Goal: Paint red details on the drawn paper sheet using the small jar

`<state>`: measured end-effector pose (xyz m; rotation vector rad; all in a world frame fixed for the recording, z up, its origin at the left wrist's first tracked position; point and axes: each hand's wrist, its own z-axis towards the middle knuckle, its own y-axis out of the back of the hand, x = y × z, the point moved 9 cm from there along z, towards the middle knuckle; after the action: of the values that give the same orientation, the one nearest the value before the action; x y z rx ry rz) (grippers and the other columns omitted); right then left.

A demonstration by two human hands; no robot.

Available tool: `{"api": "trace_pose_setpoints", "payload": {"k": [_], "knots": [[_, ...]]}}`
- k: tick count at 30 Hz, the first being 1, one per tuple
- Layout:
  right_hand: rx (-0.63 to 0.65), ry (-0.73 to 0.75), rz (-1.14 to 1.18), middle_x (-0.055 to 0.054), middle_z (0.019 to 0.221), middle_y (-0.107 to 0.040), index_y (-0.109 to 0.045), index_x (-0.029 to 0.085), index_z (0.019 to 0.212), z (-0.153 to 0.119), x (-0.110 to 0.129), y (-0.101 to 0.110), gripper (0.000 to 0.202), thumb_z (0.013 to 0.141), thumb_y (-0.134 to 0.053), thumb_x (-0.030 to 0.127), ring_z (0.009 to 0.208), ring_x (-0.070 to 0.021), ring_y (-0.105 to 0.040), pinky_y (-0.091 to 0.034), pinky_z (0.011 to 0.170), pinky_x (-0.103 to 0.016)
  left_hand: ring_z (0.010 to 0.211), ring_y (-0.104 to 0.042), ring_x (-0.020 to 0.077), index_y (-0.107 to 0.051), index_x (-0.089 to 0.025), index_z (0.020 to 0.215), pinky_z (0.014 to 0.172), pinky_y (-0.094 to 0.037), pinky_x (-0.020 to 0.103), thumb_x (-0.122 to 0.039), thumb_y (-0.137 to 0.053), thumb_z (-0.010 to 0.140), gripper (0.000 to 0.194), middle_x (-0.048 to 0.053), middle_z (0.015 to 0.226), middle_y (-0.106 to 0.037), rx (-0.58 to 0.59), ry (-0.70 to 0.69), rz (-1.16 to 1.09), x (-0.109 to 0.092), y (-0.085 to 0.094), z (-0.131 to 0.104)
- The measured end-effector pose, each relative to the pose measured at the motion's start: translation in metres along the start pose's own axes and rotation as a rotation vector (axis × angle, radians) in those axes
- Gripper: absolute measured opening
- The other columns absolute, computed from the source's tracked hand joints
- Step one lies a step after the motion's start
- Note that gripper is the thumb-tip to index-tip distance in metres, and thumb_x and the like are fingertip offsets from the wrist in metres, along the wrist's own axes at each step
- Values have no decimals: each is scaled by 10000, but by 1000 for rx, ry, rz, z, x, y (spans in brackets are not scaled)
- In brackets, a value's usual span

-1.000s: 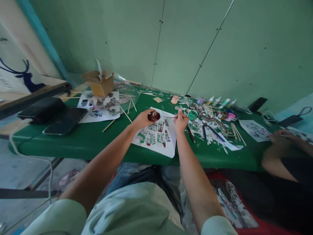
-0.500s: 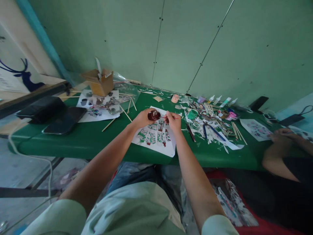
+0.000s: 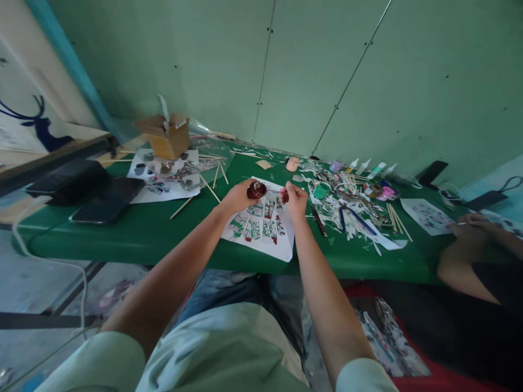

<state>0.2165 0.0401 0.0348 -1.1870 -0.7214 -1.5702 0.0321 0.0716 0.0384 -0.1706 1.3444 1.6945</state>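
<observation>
My left hand (image 3: 239, 197) is closed around a small jar of dark red paint (image 3: 256, 190), tilted so its mouth faces up and toward me. Just right of it, my right hand (image 3: 295, 199) pinches a thin paintbrush (image 3: 279, 191), whose tip points left at the jar without touching it. Under both hands lies a white sheet (image 3: 281, 247) bearing several panel-shaped pieces (image 3: 252, 228) coloured green and dark red. My right fingers hide part of the brush.
An open cardboard box (image 3: 169, 142) and a black tablet-like slab (image 3: 108, 200) are at left. To the right lie a green paint pot (image 3: 321, 190), pliers (image 3: 359, 220), paper scraps and wooden sticks (image 3: 398, 222). Another person's hands (image 3: 469, 224) work at far right.
My right hand has moved slightly right with the brush, drawing its tip out from the jar's mouth. The jar has tilted and shifted a little left in my left hand.
</observation>
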Motion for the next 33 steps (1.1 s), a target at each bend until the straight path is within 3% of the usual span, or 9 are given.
{"api": "trace_pose_setpoints", "payload": {"k": [6, 12, 22, 33], "knots": [[122, -13, -29, -3, 534, -602, -622, 157, 650, -2, -5, -13, 401, 728, -565, 546, 389, -87, -516, -371, 353, -204, 975, -581, 241, -506, -210, 1129, 799, -443, 332, -340, -665, 609, 559, 78, 1092, -605, 17, -8, -12, -6, 2, -1], [20, -15, -30, 13, 478, -557, -583, 165, 600, 0, -5, -2, 413, 740, -536, 550, 362, -74, -478, -352, 344, -195, 981, -577, 241, -507, -214, 1133, 797, -442, 334, -328, -670, 597, 572, 77, 1102, -601, 36, 12, -41, -5, 1, 0], [28, 1, 25, 20, 470, -543, -572, 172, 595, 2, -4, -2, 394, 734, -550, 541, 361, -81, -468, -337, 347, -209, 974, -580, 227, -495, -221, 1130, 794, -439, 324, -335, -682, 601, 572, 61, 1074, -611, 62, -22, -65, -4, -3, -1], [-112, 42, 39, 57, 387, -450, -513, 182, 539, 3, 2, 15, 391, 776, -516, 494, 309, -61, -412, -338, 336, -192, 947, -595, 262, -452, -213, 1193, 756, -443, 336, -435, -654, 647, 623, 100, 1069, -620, 65, 83, 31, 2, -4, 0]]}}
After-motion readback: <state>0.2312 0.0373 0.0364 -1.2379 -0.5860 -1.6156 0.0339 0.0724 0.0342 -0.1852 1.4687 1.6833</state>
